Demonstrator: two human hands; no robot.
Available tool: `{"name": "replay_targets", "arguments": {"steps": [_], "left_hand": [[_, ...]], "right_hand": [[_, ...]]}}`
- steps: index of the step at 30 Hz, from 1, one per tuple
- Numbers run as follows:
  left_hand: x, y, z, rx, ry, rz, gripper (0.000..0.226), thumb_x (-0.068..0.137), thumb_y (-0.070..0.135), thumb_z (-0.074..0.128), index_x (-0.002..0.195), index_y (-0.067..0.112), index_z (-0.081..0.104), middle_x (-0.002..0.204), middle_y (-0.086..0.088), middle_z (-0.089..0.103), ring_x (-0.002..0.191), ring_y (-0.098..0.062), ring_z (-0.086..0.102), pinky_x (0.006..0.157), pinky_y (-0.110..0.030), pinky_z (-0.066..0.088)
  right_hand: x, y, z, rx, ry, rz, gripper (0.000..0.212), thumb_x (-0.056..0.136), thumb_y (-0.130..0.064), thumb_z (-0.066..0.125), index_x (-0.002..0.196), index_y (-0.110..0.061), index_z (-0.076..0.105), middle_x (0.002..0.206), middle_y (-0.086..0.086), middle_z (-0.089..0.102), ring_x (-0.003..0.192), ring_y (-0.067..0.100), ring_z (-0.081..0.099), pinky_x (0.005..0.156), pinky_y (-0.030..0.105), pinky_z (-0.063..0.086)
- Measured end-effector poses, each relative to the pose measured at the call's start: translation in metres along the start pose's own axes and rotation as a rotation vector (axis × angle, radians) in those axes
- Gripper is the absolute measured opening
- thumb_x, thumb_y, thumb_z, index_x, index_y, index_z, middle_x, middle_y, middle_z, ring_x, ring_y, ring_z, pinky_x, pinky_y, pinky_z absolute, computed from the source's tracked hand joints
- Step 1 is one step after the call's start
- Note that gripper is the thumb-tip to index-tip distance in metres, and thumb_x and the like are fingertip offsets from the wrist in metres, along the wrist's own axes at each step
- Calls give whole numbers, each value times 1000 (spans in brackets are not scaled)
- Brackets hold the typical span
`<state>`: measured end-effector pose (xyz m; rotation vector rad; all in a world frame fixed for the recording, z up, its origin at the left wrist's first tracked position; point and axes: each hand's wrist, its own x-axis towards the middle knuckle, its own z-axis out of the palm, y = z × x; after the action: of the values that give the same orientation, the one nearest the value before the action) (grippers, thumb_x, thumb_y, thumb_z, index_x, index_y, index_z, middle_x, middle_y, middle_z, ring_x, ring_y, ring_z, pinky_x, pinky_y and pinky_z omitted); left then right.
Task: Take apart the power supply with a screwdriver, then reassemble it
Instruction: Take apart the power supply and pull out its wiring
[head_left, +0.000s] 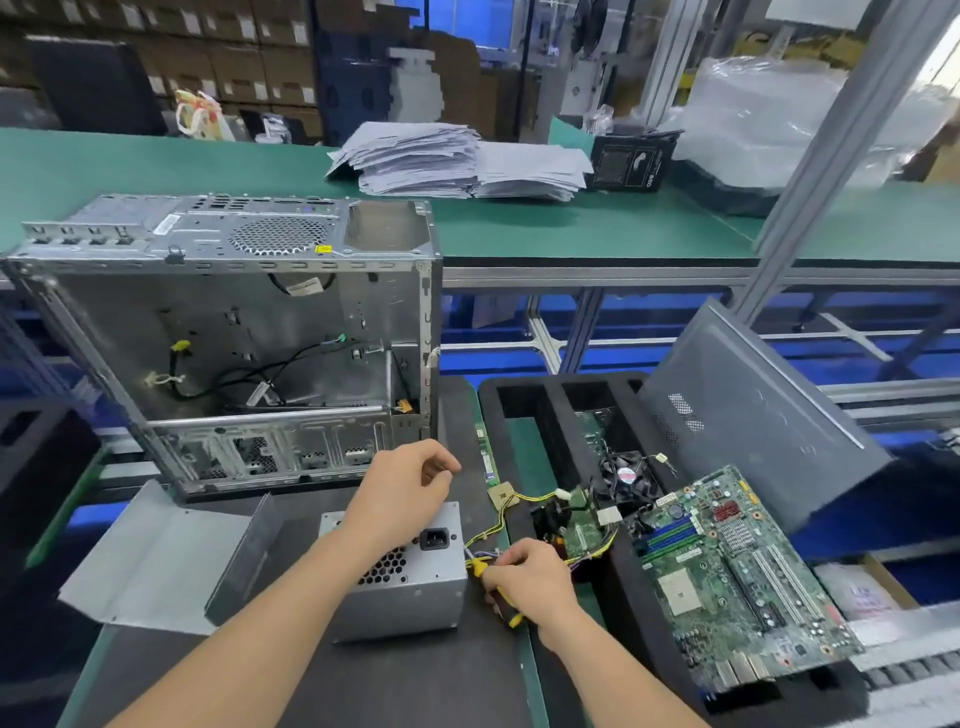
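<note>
The emptied computer case is stood beyond both hands, clear of the work. The power supply is laid just left of the right-hand grip, socket face up, long axis seemingly left-to-right. The left hand is held over it, fingers curled; whether anything is pinched cannot be told. The screwdriver is clasped by the right hand, tip toward the casing's cable side, likely for a screw.

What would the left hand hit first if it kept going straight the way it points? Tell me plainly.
The left hand, above the power supply, points away and rightward, into the gap between the computer case and the foam tray. Probably only the dark mat there; depth is unclear.
</note>
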<state>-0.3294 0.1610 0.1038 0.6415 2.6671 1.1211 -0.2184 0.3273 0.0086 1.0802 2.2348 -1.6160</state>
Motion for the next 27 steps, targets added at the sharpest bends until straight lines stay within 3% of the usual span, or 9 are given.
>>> {"name": "replay_targets", "arguments": {"steps": [4, 7, 10, 15, 21, 27], "left_hand": [[-8, 13, 10, 26, 44, -8, 19, 99, 19, 61, 100, 33, 74, 91, 19, 72, 86, 5, 64, 71, -4, 40], [-16, 24, 19, 37, 84, -8, 19, 99, 18, 61, 99, 32, 74, 93, 19, 72, 87, 5, 64, 69, -2, 40], [-22, 38, 30, 73, 131, 24, 21, 97, 14, 61, 100, 30, 74, 92, 18, 71, 88, 4, 62, 72, 0, 40], [-31, 64, 52, 92, 135, 101, 23, 97, 8, 60, 104, 25, 73, 93, 10, 69, 86, -2, 62, 78, -17, 51], [-42, 75, 76, 38, 136, 67, 24, 97, 4, 61, 105, 22, 75, 96, 18, 67, 89, 5, 62, 77, -5, 46], [-42, 68, 96, 52, 65, -20, 27, 96, 3, 58, 106, 24, 73, 102, 14, 70, 88, -3, 64, 77, -13, 49]], "right_hand": [[0, -6, -1, -208, -179, -23, 33, 64, -15, 86, 88, -13, 62, 73, 6, 75, 50, 20, 62, 55, 31, 59], [1, -1, -2, -237, -335, -49, 37, 73, -8, 91, 90, -10, 58, 79, 18, 78, 55, 23, 69, 66, 39, 66], [4, 3, -8, -246, -378, -116, 41, 76, -15, 93, 93, -10, 57, 84, 18, 79, 62, 26, 70, 72, 44, 66], [5, 6, -23, -247, -447, -166, 40, 81, -14, 90, 107, -2, 63, 71, 5, 74, 57, 17, 70, 71, 40, 67], [6, 11, -38, -250, -476, -207, 41, 84, -13, 87, 115, -1, 63, 82, 12, 74, 71, 24, 72, 82, 46, 65], [14, 12, -52, -290, -484, -204, 30, 87, -10, 83, 110, -5, 64, 91, 19, 77, 91, 38, 78, 86, 48, 64]]}}
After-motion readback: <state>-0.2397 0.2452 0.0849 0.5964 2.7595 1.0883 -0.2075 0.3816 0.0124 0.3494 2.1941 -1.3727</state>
